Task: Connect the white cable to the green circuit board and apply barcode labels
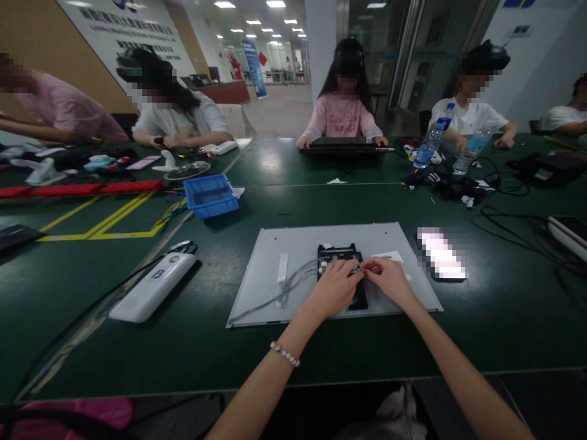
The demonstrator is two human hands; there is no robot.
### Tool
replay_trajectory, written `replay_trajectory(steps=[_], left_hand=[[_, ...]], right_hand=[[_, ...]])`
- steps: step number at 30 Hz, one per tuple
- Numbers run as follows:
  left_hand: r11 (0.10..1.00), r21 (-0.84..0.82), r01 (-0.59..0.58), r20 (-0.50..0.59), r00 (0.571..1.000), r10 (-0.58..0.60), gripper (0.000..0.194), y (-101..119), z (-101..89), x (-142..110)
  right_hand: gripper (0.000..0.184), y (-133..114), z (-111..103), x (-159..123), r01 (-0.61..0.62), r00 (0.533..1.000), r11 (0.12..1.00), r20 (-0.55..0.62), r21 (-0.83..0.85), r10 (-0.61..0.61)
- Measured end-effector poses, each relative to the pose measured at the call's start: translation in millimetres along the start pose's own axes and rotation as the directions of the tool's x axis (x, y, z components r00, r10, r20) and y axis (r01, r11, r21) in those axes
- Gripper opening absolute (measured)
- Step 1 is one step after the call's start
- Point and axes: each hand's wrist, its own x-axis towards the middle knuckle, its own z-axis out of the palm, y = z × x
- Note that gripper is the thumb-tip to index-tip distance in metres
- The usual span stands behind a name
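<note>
A flat, light grey panel lies on the table before me. On its middle sits a black plastic frame that carries a small circuit board, mostly covered by my hands. My left hand rests over this frame, fingers bent and together at the board's right side; what they grip is hidden. Close beside it, my right hand pinches something too small to make out, its fingertips nearly touching the left ones. Thin grey cables run from the board to the panel's lower left.
A white power bank with a cable lies left, a lit phone right. Beyond are a blue bin and water bottles. Across the table, a person in pink holds a dark panel; other people sit alongside.
</note>
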Motion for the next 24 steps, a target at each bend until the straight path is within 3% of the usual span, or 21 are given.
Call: replay_trajectory(steps=[4, 8, 12, 16, 19, 22, 24], left_hand=[[1.0, 0.015, -0.027, 0.016, 0.999, 0.027, 0.03, 1.0, 1.3, 0.4], [0.999, 0.023, -0.035, 0.026, 0.999, 0.035, 0.029, 2.4, 2.3, -0.1], [0.999, 0.014, -0.03, 0.021, 0.999, 0.03, 0.032, 5.8, -1.8, -1.2], [0.999, -0.05, 0.009, -0.057, 0.998, -0.012, 0.035, 1.5, -14.8, -3.7], [0.982, -0.124, 0.142, -0.172, 0.972, -0.162, 0.031, -21.9, -26.2, -9.7], [0.926, -0.198, 0.322, -0.273, 0.889, -0.367, 0.03, -64.4, -32.1, -24.8], [0.864, -0.258, 0.433, -0.243, 0.836, -0.492, 0.033, -95.2, -30.8, -39.8]], right_hand=[[0.014, -3.2, -3.0, -3.8, 0.081, 0.996, 0.989, -0.018, -0.124, -0.084], [0.012, -1.8, -6.1, -7.7, 0.138, 0.99, 0.968, 0.042, -0.209, -0.132], [0.013, 0.3, -8.7, -8.4, 0.155, 0.987, 0.968, 0.06, -0.196, -0.146], [0.014, 2.5, -11.9, -8.1, 0.141, 0.99, 0.983, 0.022, -0.113, -0.14], [0.015, 2.2, -16.4, -8.8, 0.106, 0.992, 0.994, -0.062, -0.038, -0.108], [0.018, 0.2, -21.1, -9.8, 0.062, 0.99, 0.998, -0.124, 0.008, -0.06], [0.019, -1.0, -22.6, -10.2, 0.055, 0.989, 0.998, -0.136, 0.009, -0.053]])
